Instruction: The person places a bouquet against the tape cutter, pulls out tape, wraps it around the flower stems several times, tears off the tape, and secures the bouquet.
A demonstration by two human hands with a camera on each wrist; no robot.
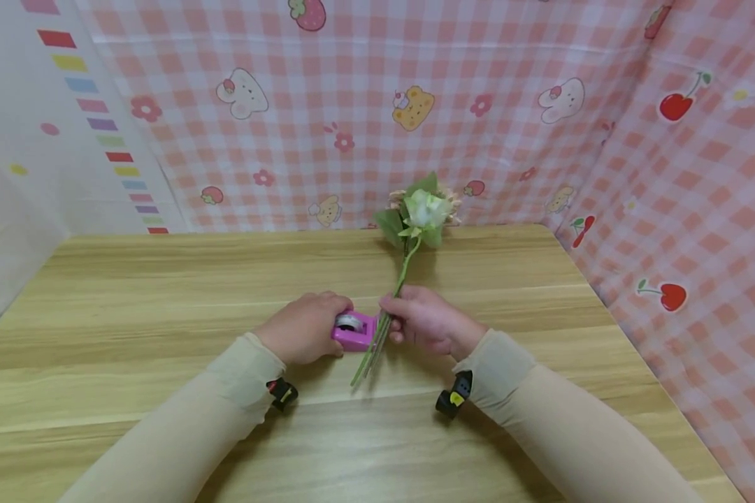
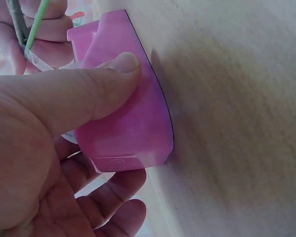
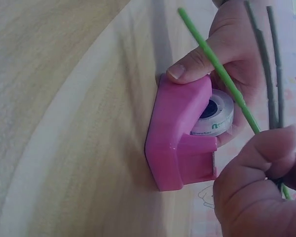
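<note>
My left hand (image 1: 302,328) grips a pink tape dispenser (image 1: 355,341) near the middle of the table, thumb along one side and fingers round the other. A roll of clear tape (image 3: 223,117) sits in the dispenser, whose toothed edge (image 3: 213,165) faces the right hand. With its thumb and curled fingers, my right hand (image 1: 433,323) pinches several thin stems (image 1: 409,264), one bright green and others darker. They lead up to a pale white-green flower (image 1: 428,209) with leaves and small pinkish blooms. In the left wrist view, a strip of tape (image 2: 38,60) spans from the stems towards the dispenser.
The wood-grain table (image 1: 163,279) meets a pink checked cloth (image 1: 327,84) at the back and another checked cloth (image 1: 717,209) on the right. White cloth (image 1: 19,181) hangs at the left. Small black cameras (image 1: 283,394) are strapped to both wrists.
</note>
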